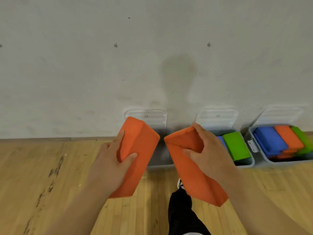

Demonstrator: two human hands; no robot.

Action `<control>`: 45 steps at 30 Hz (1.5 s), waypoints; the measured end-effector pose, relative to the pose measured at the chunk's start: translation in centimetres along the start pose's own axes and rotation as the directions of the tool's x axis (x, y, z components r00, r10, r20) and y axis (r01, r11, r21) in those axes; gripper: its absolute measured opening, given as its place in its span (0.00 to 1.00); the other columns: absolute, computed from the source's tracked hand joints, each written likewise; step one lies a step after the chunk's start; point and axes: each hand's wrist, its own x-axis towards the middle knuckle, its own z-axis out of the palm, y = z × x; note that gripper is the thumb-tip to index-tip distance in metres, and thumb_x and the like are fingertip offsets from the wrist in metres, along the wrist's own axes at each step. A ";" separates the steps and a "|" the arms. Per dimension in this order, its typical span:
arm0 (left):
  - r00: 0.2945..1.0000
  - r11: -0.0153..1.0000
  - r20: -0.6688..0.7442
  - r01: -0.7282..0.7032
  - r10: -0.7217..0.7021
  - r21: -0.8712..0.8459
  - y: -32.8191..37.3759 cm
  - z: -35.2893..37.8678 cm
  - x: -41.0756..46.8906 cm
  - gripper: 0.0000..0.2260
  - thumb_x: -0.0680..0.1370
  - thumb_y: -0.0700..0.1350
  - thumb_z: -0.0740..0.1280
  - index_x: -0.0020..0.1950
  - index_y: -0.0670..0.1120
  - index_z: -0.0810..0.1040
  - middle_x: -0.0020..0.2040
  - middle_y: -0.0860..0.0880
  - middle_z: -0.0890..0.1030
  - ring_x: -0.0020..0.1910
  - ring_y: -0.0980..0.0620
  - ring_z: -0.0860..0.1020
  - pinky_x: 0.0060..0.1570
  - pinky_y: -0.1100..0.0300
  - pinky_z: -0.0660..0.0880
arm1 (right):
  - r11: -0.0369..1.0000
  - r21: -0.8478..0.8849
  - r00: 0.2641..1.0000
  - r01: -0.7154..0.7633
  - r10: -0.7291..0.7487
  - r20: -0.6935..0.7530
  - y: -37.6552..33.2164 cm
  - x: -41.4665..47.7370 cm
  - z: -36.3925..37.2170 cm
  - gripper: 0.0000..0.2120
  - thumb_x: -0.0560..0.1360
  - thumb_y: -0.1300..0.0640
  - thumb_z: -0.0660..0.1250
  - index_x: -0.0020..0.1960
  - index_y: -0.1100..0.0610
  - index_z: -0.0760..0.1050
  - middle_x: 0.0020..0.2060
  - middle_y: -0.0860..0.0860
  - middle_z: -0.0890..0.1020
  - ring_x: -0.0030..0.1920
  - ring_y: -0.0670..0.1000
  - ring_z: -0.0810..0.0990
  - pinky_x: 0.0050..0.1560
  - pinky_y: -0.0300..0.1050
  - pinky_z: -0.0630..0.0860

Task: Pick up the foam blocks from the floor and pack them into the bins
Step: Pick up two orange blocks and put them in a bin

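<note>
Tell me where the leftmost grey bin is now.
Head view, centre: the leftmost bin stands against the wall, partly behind the orange block in the left hand, left of the middle bin.

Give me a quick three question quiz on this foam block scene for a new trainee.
1. True or false: the left hand grips the left orange block and the right hand grips the right orange block.
2. Fill in: the biggest block showing in the middle bin is ___.
3. Multiple choice: the rightmost bin holds blocks of which colours? A blue only; B blue, orange and green; C red and yellow.
Key: 1 true; 2 green; 3 B.
</note>
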 end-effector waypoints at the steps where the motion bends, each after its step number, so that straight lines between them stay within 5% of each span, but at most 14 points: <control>1: 1.000 1.000 0.002 0.018 -0.018 0.004 -0.2 0.7 1.7 0.37 0.75 0.68 0.65 0.78 0.73 0.48 0.59 0.55 0.70 0.55 0.52 0.75 0.52 0.52 0.74 | 1.000 0.006 1.000 -0.006 0.006 0.018 0.5 2.2 0.8 0.44 0.73 0.42 0.75 0.81 0.40 0.55 0.75 0.47 0.69 0.74 0.52 0.67 0.74 0.50 0.65; 9: 0.951 0.948 -0.034 0.304 -0.308 -0.092 -2.3 6.5 15.2 0.37 0.76 0.66 0.68 0.80 0.69 0.52 0.59 0.53 0.72 0.54 0.51 0.77 0.55 0.49 0.75 | 0.997 0.036 0.973 -0.062 0.052 0.223 4.8 21.9 8.2 0.43 0.73 0.43 0.75 0.81 0.43 0.56 0.72 0.50 0.64 0.71 0.52 0.69 0.68 0.49 0.68; 15: 0.868 0.850 0.026 0.491 -0.495 -0.190 -7.6 12.0 23.6 0.38 0.74 0.67 0.68 0.79 0.70 0.52 0.63 0.54 0.74 0.56 0.53 0.78 0.59 0.47 0.76 | 0.983 0.044 0.919 -0.179 0.152 0.364 8.2 32.0 17.3 0.44 0.73 0.42 0.75 0.82 0.41 0.55 0.75 0.50 0.65 0.73 0.52 0.68 0.72 0.50 0.66; 18: 0.819 0.802 0.065 0.572 -0.570 -0.173 -12.5 15.9 27.6 0.36 0.77 0.63 0.69 0.79 0.69 0.53 0.62 0.55 0.75 0.55 0.54 0.78 0.53 0.52 0.74 | 0.957 0.062 0.885 -0.285 0.238 0.400 10.6 34.9 24.6 0.44 0.74 0.43 0.75 0.82 0.41 0.54 0.76 0.49 0.66 0.72 0.52 0.69 0.72 0.50 0.68; 22: 0.780 0.764 0.158 0.626 -0.606 -0.156 -21.5 22.0 32.6 0.34 0.78 0.59 0.69 0.81 0.65 0.55 0.69 0.58 0.74 0.62 0.53 0.76 0.59 0.53 0.72 | 0.904 0.050 0.820 -0.425 0.361 0.445 14.6 37.1 36.6 0.42 0.76 0.41 0.73 0.82 0.38 0.52 0.76 0.48 0.67 0.72 0.53 0.71 0.71 0.56 0.70; 28: 0.715 0.713 0.254 0.691 -0.651 -0.119 -34.7 29.6 36.3 0.32 0.79 0.61 0.67 0.79 0.70 0.54 0.65 0.62 0.74 0.56 0.56 0.76 0.55 0.54 0.72 | 0.848 0.060 0.756 -0.526 0.434 0.491 19.4 39.9 56.1 0.42 0.78 0.45 0.72 0.83 0.42 0.50 0.78 0.49 0.65 0.75 0.54 0.68 0.73 0.53 0.65; 33: 0.695 0.691 0.282 0.711 -0.661 -0.134 -41.1 32.9 37.0 0.30 0.79 0.63 0.66 0.77 0.74 0.55 0.60 0.66 0.77 0.52 0.63 0.78 0.49 0.57 0.75 | 0.769 0.081 0.639 -0.634 0.461 0.616 19.8 41.6 67.8 0.48 0.76 0.42 0.73 0.84 0.45 0.46 0.80 0.51 0.63 0.77 0.52 0.66 0.68 0.40 0.63; 35: 0.689 0.683 0.305 0.716 -0.657 -0.146 -41.7 33.2 37.2 0.29 0.79 0.63 0.66 0.77 0.74 0.56 0.63 0.64 0.77 0.54 0.60 0.79 0.53 0.53 0.78 | 0.723 0.110 0.580 -0.682 0.444 0.683 19.1 40.8 69.0 0.52 0.69 0.36 0.76 0.83 0.45 0.51 0.77 0.51 0.68 0.74 0.51 0.71 0.69 0.39 0.65; 37: 0.683 0.670 0.327 0.723 -0.654 -0.168 -41.4 33.2 37.4 0.29 0.80 0.63 0.65 0.77 0.73 0.55 0.65 0.63 0.77 0.57 0.58 0.79 0.58 0.49 0.78 | 0.655 0.162 0.515 -0.738 0.392 0.762 18.1 39.1 68.1 0.54 0.64 0.34 0.77 0.82 0.41 0.53 0.73 0.50 0.73 0.68 0.51 0.76 0.71 0.50 0.72; 41: 0.682 0.634 0.393 0.727 -0.617 -0.266 -38.4 33.9 37.8 0.28 0.81 0.63 0.64 0.77 0.72 0.56 0.67 0.64 0.76 0.61 0.58 0.79 0.64 0.46 0.76 | 0.464 0.203 0.339 -0.862 0.231 0.912 16.8 34.6 63.0 0.42 0.74 0.44 0.76 0.79 0.30 0.55 0.70 0.44 0.76 0.69 0.50 0.76 0.70 0.61 0.70; 45: 0.681 0.622 0.500 0.718 -0.535 -0.313 -34.1 36.2 38.3 0.26 0.80 0.66 0.63 0.76 0.74 0.57 0.66 0.65 0.77 0.62 0.58 0.78 0.65 0.45 0.76 | 0.359 0.260 0.346 -0.897 0.203 0.916 18.3 33.2 58.9 0.32 0.78 0.47 0.72 0.75 0.29 0.62 0.66 0.42 0.80 0.65 0.53 0.81 0.67 0.65 0.75</control>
